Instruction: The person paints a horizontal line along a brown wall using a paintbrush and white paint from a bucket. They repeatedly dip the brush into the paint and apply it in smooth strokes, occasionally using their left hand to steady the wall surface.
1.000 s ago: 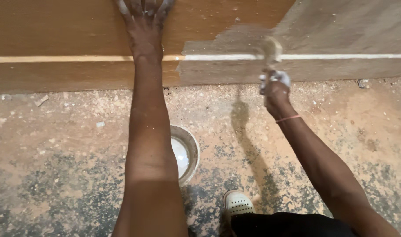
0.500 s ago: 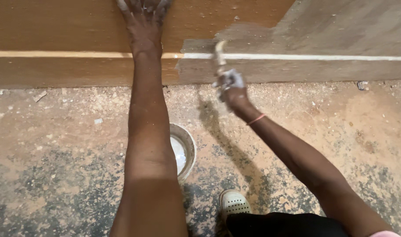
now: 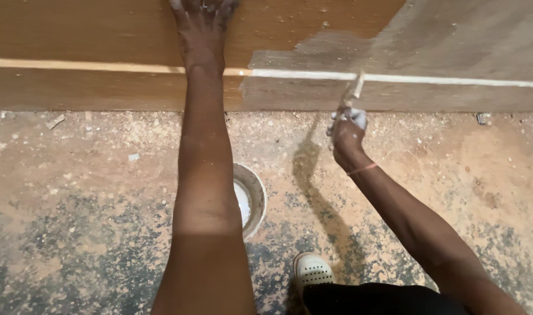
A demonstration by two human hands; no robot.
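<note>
A: What's at the far left?

B: A brown wooden board (image 3: 91,35) standing against the dusty floor (image 3: 74,175), with a pale strip (image 3: 74,64) running along it. Small bits of debris lie on the floor near its foot.

A: And the left hand?

B: The left hand (image 3: 201,20) is pressed flat against the board at the top edge of the view, fingers spread and partly cut off. It grips nothing. The arm stretches straight down from it.

A: Anything beside that arm?

B: A round tin (image 3: 252,198) with white stuff inside sits on the floor, half hidden behind the forearm. Below it, a white shoe (image 3: 311,269) shows.

A: Then the right hand?

B: The right hand (image 3: 347,135) is closed around the handle of a brush (image 3: 353,93), which has whitish smears on it. A thin band circles the wrist. The brush points up, its bristles touching the board right at the strip.

A: How does the board look there?

B: From about the middle rightward it is coated grey-white (image 3: 453,41), while the left part is bare brown. The brush sits inside the coated area, near its left border.
</note>
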